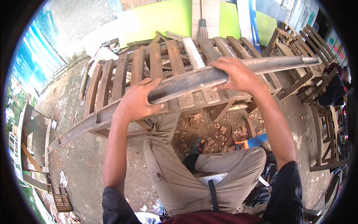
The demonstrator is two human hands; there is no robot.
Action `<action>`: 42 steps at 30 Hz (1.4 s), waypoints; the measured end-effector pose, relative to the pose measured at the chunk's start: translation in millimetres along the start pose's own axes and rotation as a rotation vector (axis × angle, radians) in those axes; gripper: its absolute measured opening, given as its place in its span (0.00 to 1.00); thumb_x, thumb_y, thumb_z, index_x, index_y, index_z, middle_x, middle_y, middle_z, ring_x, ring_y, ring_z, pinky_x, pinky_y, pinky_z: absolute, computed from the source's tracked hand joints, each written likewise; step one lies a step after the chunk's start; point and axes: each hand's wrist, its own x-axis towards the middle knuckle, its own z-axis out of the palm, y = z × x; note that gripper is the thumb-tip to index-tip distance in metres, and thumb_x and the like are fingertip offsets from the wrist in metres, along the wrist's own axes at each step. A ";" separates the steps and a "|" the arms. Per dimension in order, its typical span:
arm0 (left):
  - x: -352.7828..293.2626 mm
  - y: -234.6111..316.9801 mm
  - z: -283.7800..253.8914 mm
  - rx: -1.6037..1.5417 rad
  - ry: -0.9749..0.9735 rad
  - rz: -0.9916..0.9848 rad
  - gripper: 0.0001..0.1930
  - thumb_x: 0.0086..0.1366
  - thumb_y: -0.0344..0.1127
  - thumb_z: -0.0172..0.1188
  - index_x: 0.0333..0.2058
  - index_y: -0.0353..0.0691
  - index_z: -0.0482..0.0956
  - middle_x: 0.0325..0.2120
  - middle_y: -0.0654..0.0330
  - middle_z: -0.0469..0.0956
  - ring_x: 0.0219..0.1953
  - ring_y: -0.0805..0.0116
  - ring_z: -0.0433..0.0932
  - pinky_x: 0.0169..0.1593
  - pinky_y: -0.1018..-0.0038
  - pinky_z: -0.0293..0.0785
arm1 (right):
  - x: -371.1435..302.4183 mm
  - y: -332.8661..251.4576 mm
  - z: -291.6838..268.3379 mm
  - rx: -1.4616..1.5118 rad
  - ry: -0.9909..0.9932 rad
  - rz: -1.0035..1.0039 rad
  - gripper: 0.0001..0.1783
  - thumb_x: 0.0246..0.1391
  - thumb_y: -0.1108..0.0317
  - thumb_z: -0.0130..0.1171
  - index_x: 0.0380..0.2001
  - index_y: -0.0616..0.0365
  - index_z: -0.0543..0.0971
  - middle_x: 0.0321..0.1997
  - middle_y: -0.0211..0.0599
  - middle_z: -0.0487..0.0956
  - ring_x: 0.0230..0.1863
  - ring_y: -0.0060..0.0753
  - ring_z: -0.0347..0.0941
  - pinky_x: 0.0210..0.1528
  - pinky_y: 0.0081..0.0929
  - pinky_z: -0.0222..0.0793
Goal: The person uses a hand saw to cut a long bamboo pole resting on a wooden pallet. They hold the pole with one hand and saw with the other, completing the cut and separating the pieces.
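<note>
Both hands grip a long grey-brown channel-shaped beam (186,83), which stretches across the whole view from lower left to upper right. Its material is hard to tell. My left hand (136,100) wraps round it left of the middle, thumb and fingers on opposite edges. Farther right, my right hand (235,75) clasps it the same way. Under and beyond the beam is a slatted wooden frame (120,76), with one slat painted white. Whether the beam touches the slats cannot be made out.
Wood chips (195,125) litter the ground by my foot. A handsaw with an orange handle and blue sheet-like blade (257,140) lies near my knee. Wooden furniture frames (323,130) stand at the right. A broom (202,28) leans at the back wall; a slatted crate (61,202) sits lower left.
</note>
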 end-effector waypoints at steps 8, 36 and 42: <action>27.9 -25.2 54.1 0.167 0.022 0.026 0.48 0.57 0.70 0.63 0.69 0.45 0.65 0.62 0.47 0.72 0.70 0.46 0.64 0.70 0.41 0.54 | 7.4 37.7 48.4 0.036 -0.174 0.110 0.48 0.52 0.41 0.68 0.68 0.59 0.66 0.71 0.46 0.69 0.72 0.48 0.62 0.76 0.53 0.55; 29.4 -10.9 75.1 0.128 0.100 -0.118 0.46 0.45 0.67 0.75 0.52 0.35 0.77 0.52 0.49 0.78 0.59 0.49 0.74 0.62 0.54 0.67 | -45.9 84.3 65.4 -0.331 -0.032 0.117 0.57 0.42 0.20 0.60 0.66 0.51 0.70 0.58 0.43 0.74 0.64 0.46 0.67 0.70 0.46 0.58; 24.2 -14.3 41.2 0.053 0.263 -0.070 0.42 0.40 0.56 0.81 0.49 0.33 0.78 0.47 0.47 0.79 0.52 0.45 0.77 0.57 0.56 0.73 | -20.5 74.0 23.5 -0.306 0.074 0.024 0.57 0.40 0.22 0.64 0.66 0.49 0.70 0.60 0.45 0.74 0.64 0.47 0.69 0.69 0.46 0.61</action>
